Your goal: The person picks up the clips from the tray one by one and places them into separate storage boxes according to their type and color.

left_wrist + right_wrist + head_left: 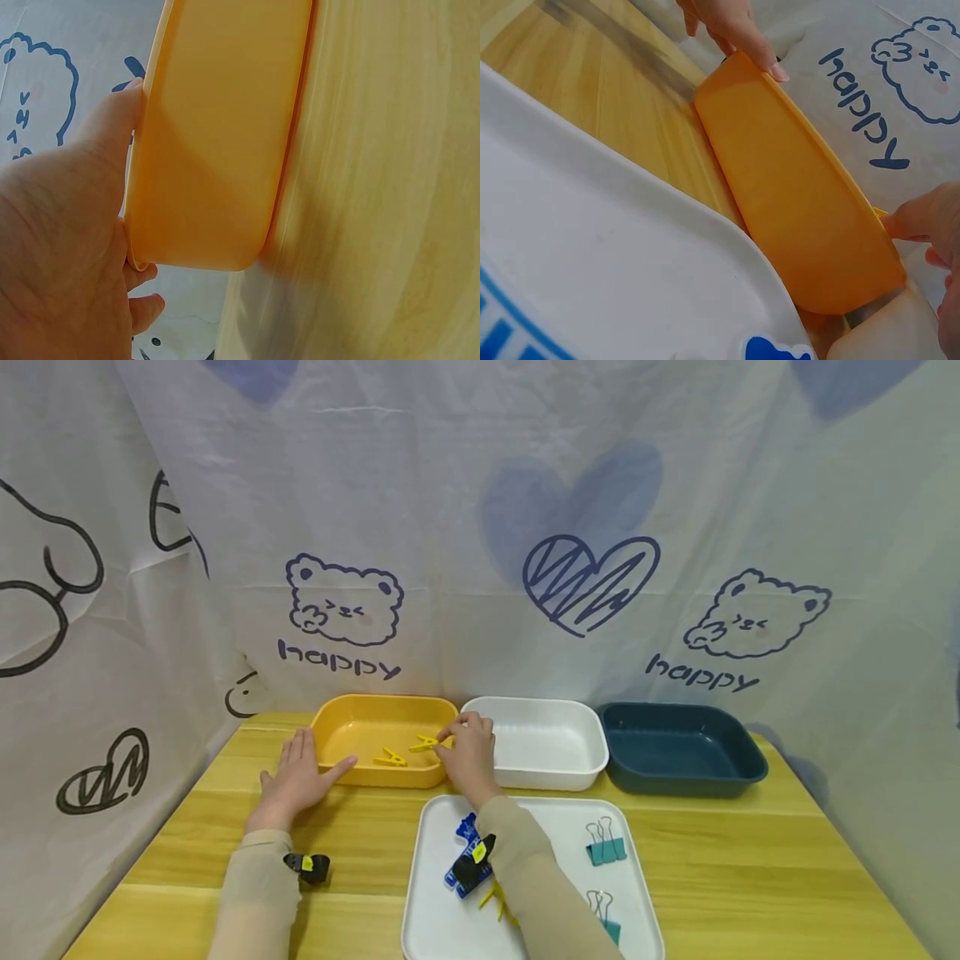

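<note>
A pale cloth backdrop (465,647) printed with hearts, bear faces and lettering hangs behind the yellow rounded-rectangular plastic bin (382,776), which stands on a wood-grained table (720,868). A shallow white tray (431,918) with rounded corners lies in front of the yellow bin, toward its right. A dark blue plastic bin (686,783) stands right of the yellow bin, with a white plastic bin (551,778) between.

The hands are apart. At the yellow bin's left end, the left hand (296,779) has straight fingers along the outside and its thumb on the front rim. At the yellow bin's right end, the right hand (470,758) pinches a small yellow plastic clothespin (423,743) over the interior.

In front of the yellow bin, on the tray, lie a partly hidden blue-and-white patterned item (466,828) and, farther right, two teal metal binder clips (606,851). Inside the yellow bin, near its front wall, lies a second yellow clothespin (391,759).
</note>
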### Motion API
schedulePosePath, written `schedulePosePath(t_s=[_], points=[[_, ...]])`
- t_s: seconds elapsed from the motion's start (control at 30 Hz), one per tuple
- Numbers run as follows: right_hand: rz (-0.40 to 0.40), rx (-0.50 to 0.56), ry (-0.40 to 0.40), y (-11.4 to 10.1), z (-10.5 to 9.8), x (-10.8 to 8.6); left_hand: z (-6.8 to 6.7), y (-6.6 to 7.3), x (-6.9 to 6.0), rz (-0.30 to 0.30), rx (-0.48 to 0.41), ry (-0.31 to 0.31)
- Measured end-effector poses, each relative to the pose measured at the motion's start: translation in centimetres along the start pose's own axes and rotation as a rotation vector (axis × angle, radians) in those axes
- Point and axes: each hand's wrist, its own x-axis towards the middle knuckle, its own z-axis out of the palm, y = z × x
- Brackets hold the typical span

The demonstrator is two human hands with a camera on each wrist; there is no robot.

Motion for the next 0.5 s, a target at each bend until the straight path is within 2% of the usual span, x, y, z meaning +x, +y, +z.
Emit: schedulePosePath(t_s=[0.23, 0.5], points=[[0.026, -0.064, -0.043, -0.8, 1.0, 0.9, 0.1, -0.1, 0.0, -0.006, 0.002, -0.001], [-0.052, -0.156, -0.014, -0.9, 1.6, 1.8, 0.0, 0.0, 0.0, -0.007, -0.001, -0.004]])
